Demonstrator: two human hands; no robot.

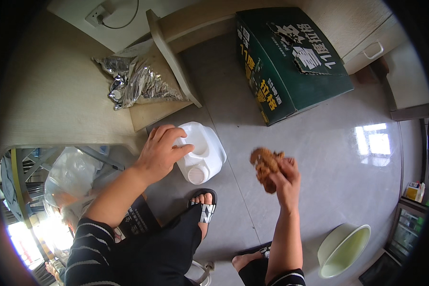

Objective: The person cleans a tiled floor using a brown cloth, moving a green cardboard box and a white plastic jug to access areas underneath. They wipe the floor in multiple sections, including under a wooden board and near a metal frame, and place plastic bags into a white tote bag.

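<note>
Jug could tip if the left hand, at its nine o'clock with grip unclear, knocks it, while the right hand clenches brown cloth around four.

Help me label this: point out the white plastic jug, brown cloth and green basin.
White plastic jug (211, 153): head view, side wall.
Brown cloth (266, 168): head view, bunched middle.
Green basin (332, 243): head view, outer wall.
</note>
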